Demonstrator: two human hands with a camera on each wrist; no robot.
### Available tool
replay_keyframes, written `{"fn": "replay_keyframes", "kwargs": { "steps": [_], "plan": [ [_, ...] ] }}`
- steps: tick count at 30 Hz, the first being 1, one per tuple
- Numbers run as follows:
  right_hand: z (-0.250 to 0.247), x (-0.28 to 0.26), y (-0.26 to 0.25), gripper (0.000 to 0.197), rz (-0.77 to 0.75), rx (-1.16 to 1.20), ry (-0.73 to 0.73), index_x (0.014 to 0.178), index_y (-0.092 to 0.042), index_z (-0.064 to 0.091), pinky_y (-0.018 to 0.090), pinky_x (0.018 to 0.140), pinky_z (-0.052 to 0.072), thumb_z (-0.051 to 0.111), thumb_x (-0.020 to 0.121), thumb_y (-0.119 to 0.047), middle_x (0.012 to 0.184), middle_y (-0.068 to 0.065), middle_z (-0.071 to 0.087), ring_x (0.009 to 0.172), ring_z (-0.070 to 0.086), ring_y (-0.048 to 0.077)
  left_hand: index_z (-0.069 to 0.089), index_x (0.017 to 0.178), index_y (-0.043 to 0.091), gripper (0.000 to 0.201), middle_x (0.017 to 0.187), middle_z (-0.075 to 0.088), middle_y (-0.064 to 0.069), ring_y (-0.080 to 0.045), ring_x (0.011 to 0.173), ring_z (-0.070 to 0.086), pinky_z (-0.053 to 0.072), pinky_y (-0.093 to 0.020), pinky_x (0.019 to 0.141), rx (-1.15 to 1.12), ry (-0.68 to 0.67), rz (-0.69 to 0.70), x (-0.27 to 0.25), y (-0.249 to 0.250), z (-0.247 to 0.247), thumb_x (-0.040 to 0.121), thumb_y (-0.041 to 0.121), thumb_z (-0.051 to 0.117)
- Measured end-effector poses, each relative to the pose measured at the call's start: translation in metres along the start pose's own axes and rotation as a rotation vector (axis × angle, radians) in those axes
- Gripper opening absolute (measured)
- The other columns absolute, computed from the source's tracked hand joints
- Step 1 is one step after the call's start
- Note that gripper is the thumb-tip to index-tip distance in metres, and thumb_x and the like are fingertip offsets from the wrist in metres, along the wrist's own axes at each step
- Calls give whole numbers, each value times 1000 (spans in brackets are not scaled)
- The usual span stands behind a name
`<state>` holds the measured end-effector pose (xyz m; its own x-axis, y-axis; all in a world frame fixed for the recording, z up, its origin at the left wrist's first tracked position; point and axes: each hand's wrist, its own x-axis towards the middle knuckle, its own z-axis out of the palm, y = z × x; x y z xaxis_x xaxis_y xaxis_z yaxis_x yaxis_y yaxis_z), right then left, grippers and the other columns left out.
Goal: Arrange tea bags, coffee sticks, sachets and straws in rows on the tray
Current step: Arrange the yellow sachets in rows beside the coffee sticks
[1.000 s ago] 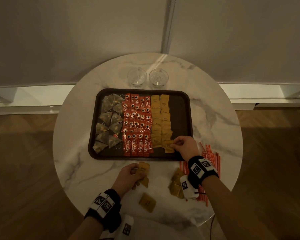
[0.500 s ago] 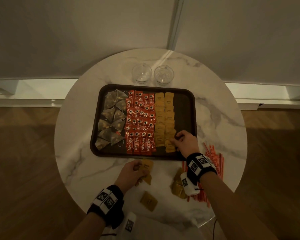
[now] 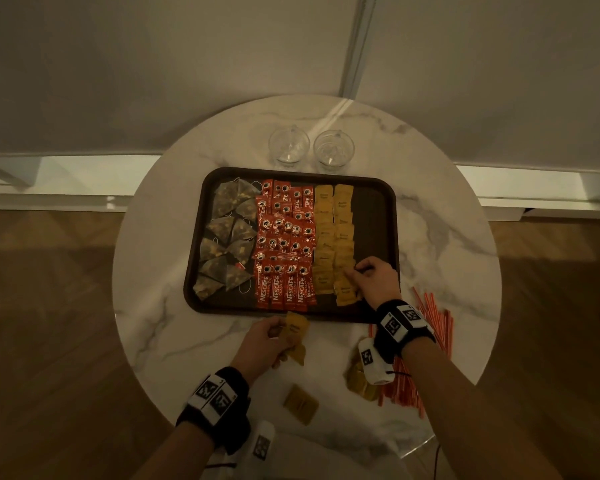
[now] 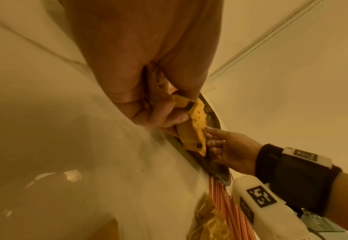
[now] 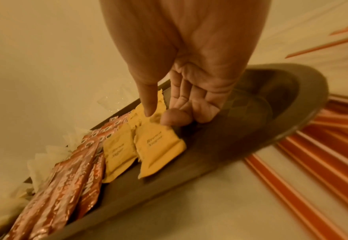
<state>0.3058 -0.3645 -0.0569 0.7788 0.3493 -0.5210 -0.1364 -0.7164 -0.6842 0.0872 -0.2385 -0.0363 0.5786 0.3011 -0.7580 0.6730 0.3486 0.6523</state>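
Note:
A dark brown tray (image 3: pixel 392 216) carries tea bags (image 3: pixel 227 237) on its left, red coffee sticks (image 3: pixel 284 244) in the middle and two columns of yellow sachets (image 3: pixel 333 237). My right hand (image 3: pixel 355 273) is over the tray's near right part. Its thumb and forefinger pinch the top edge of a sachet (image 5: pixel 156 142) near the front of the right column. My left hand (image 3: pixel 281 336) hovers just in front of the tray's near rim and grips a few yellow sachets (image 4: pixel 193 129). Orange straws (image 3: pixel 426 341) lie on the table to the right of the tray.
Behind the tray stand two clear glasses (image 3: pixel 289 147) on the round marble table (image 3: pixel 160 306). One loose sachet (image 3: pixel 300 403) and a small pile of sachets (image 3: pixel 359 382) lie near the table's front edge. The tray's right strip (image 3: pixel 374 230) is bare.
My right hand has moved a little farther up the right sachet column, leaving a sachet lying at its near end. My left hand has edged toward the tray's rim with its sachets.

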Motion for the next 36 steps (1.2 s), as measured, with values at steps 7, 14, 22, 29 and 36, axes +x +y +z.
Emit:
{"fn": "replay_keyframes", "kwargs": {
  "steps": [7, 14, 22, 29, 36],
  "plan": [
    [-9, -59, -16, 17, -56, 166, -82, 91, -10, 68, 21, 50, 45, 59, 96, -24, 67, 1, 62, 51, 53, 11, 60, 103, 13, 17, 75, 65, 1, -5, 45, 51, 39, -21, 44, -35, 1, 80, -4, 22, 2, 88, 11, 67],
    [14, -112, -16, 19, -100, 268, -283, 96, 4, 67, 13, 49, 42, 64, 93, -15, 81, 18, 69, 53, 59, 13, 64, 99, 13, 18, 76, 69, 0, -6, 46, 51, 38, -22, 42, -1, -101, 188, -18, 33, 16, 84, 8, 72],
    [-3, -100, -9, 8, -140, 173, -124, 91, -6, 72, 18, 64, 53, 72, 84, -6, 82, 12, 70, 67, 64, 10, 69, 100, -1, 18, 74, 69, -13, -8, 43, 49, 41, -21, 43, 12, -55, 110, -31, 10, 18, 82, 2, 72],
    [0, -66, -15, 11, -288, -363, -137, 91, -12, 74, 18, 75, 49, 68, 85, -5, 88, -2, 65, 80, 59, 8, 68, 104, 1, 14, 79, 74, -18, -12, 44, 50, 40, -20, 40, -45, -33, 71, -40, -11, 4, 90, 3, 63],
    [16, -41, -25, 12, -292, -420, -88, 91, -14, 72, 28, 82, 54, 67, 84, -5, 89, -2, 62, 81, 58, 10, 68, 102, 1, 13, 80, 74, -18, -17, 50, 50, 40, -21, 42, -44, 13, 60, -36, -12, -13, 91, 2, 63]
  ]
}}
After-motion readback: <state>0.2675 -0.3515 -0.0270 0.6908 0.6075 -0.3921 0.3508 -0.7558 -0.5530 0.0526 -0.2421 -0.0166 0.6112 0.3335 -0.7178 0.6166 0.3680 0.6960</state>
